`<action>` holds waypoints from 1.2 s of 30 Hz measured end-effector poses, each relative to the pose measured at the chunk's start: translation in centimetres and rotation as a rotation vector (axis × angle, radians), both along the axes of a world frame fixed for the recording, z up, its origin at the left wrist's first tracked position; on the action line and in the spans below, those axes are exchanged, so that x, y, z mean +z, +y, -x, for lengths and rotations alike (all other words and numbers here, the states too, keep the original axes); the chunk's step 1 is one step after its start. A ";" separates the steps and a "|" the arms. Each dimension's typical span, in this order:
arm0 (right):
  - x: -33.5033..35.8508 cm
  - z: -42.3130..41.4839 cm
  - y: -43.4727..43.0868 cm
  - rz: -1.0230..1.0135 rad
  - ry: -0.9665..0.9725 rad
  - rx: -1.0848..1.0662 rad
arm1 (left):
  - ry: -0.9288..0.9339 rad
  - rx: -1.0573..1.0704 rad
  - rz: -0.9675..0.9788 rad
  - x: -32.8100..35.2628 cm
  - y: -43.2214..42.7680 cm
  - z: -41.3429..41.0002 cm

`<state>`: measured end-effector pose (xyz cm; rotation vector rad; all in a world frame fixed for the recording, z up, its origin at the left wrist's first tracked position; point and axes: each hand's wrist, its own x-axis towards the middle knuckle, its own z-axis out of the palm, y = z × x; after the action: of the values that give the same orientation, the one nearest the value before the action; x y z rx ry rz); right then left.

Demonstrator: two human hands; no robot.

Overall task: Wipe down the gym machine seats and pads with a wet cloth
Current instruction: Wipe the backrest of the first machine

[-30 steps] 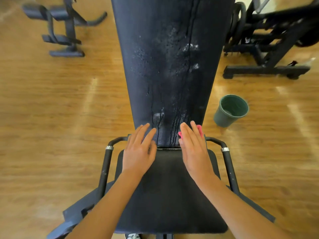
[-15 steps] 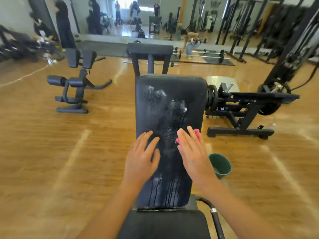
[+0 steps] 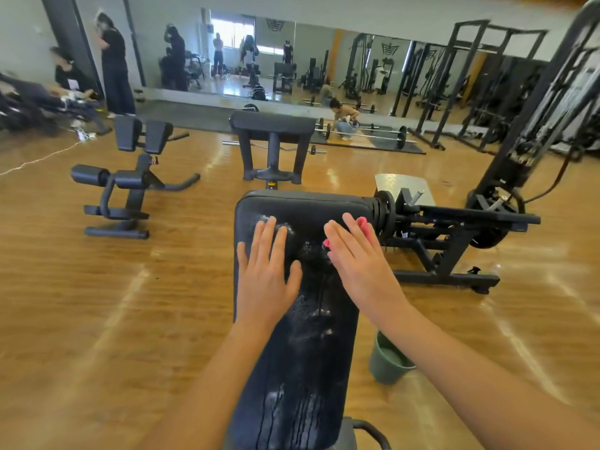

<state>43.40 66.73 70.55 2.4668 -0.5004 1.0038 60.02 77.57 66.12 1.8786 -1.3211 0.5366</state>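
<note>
The pink cloth (image 3: 363,224) sits near the top right of the back pad (image 3: 302,384), pinned flat under the right hand (image 3: 360,264). The fingers are straight, so it's a press more than a real grip. The left hand (image 3: 264,280) lies flat on the pad beside it, holding nothing. The pad's streaked with drips down the middle, so I'd work top to bottom in overlapping passes and catch those runs at the bottom edge. Hit the sides too. Judging by the runs, the cloth's too wet, so a wring into the green bucket (image 3: 388,362) on the floor, just right of the pad, wouldn't hurt.
</note>
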 end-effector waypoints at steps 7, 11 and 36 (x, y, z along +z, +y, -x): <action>1.6 -0.5 -4.6 0.049 0.022 -0.001 | 0.000 0.093 -0.060 -1.3 -1.3 -0.9; 1.9 -1.7 -7.5 0.082 0.134 0.038 | -0.058 0.122 -0.199 -3.8 -1.4 -1.2; 7.1 -3.0 -13.4 0.466 0.772 0.549 | 1.054 0.697 0.582 -4.9 -13.1 11.1</action>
<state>46.38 53.35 77.62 2.3287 0.6119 0.2098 48.95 64.47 61.21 1.6456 0.1815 0.1470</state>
